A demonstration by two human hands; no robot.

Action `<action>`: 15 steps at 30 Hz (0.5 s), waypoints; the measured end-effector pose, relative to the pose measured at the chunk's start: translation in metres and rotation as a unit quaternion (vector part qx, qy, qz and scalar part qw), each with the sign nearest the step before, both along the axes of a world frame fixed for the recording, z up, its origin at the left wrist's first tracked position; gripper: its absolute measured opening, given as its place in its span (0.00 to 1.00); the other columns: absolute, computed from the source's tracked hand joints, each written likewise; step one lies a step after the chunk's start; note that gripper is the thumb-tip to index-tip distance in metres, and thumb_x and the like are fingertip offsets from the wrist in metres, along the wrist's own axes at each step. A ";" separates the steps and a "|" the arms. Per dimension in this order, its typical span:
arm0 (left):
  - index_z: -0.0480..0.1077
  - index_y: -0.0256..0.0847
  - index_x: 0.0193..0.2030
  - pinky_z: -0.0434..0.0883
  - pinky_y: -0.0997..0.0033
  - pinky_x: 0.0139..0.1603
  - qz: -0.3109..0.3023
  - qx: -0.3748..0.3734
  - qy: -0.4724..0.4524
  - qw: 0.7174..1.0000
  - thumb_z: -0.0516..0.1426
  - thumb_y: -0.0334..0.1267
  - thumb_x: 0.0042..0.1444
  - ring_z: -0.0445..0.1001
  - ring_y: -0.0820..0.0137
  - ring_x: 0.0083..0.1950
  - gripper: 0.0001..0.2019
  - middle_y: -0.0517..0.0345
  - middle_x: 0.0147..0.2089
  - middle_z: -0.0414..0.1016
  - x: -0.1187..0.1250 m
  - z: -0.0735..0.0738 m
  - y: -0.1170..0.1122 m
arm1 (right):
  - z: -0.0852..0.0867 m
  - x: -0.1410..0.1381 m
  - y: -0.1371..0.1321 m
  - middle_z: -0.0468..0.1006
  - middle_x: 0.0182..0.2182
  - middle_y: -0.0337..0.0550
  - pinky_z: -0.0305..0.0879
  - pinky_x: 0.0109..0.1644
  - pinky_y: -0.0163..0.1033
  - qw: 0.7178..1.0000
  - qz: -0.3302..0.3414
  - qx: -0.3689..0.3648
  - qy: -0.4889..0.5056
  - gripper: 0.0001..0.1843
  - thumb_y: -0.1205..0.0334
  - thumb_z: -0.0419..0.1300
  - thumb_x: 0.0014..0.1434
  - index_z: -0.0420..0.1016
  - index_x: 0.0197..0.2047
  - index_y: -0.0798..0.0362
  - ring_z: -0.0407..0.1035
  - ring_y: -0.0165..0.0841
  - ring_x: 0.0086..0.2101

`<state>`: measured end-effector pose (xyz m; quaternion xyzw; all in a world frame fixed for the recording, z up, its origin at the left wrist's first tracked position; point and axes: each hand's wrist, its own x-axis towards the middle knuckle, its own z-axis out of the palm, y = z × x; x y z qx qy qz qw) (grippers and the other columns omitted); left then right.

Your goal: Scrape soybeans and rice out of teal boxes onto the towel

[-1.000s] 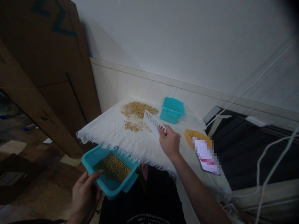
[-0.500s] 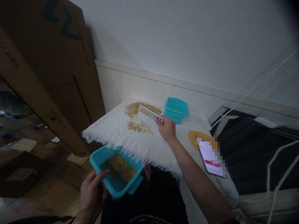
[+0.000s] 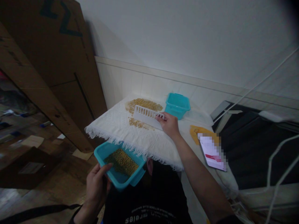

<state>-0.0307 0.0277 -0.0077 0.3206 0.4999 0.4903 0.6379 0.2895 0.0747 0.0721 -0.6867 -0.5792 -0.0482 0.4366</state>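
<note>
My left hand (image 3: 99,183) grips the left rim of a teal plastic tub (image 3: 137,178), thumb inside, fingers hidden beneath. Yellow soybeans (image 3: 123,161) lie in the tub, which is held below the fringed edge of a white cloth (image 3: 112,119). Closed on the right end of a white slotted plastic strip (image 3: 146,117), my right hand (image 3: 171,124) holds it upright over the cloth. Behind the strip a pile of soybeans (image 3: 144,102) is spread, and a smaller scatter of beans (image 3: 136,123) lies in front of it.
A second teal tub (image 3: 177,105) stands at the back near the wall. To the right, a phone (image 3: 211,152) lies partly over a yellow-orange packet (image 3: 196,132). Tall cardboard boxes (image 3: 46,56) rise on the left, and white cables (image 3: 275,174) hang on the right.
The strip has turned slightly, its left end shifting a little left against the beans. The whole view has shifted slightly. Both hands keep their holds.
</note>
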 end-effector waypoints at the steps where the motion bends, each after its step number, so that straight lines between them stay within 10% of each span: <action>1: 0.67 0.42 0.21 0.51 0.79 0.08 0.001 -0.001 0.003 1.000 0.68 0.43 0.43 0.56 0.77 0.06 0.14 0.69 0.09 0.62 0.000 0.001 0.000 | 0.000 0.001 0.000 0.80 0.27 0.42 0.59 0.31 0.34 1.000 -0.004 0.002 0.005 0.12 0.54 0.61 0.62 0.80 0.39 0.54 0.70 0.32 0.26; 15: 0.66 0.42 0.19 0.49 0.78 0.07 0.013 -0.014 0.011 1.000 0.68 0.43 0.37 0.54 0.76 0.06 0.14 0.70 0.07 0.60 0.006 0.011 0.000 | -0.005 -0.012 -0.003 0.80 0.25 0.39 0.57 0.30 0.34 0.998 0.047 0.044 -0.008 0.09 0.57 0.63 0.60 0.82 0.36 0.52 0.69 0.31 0.24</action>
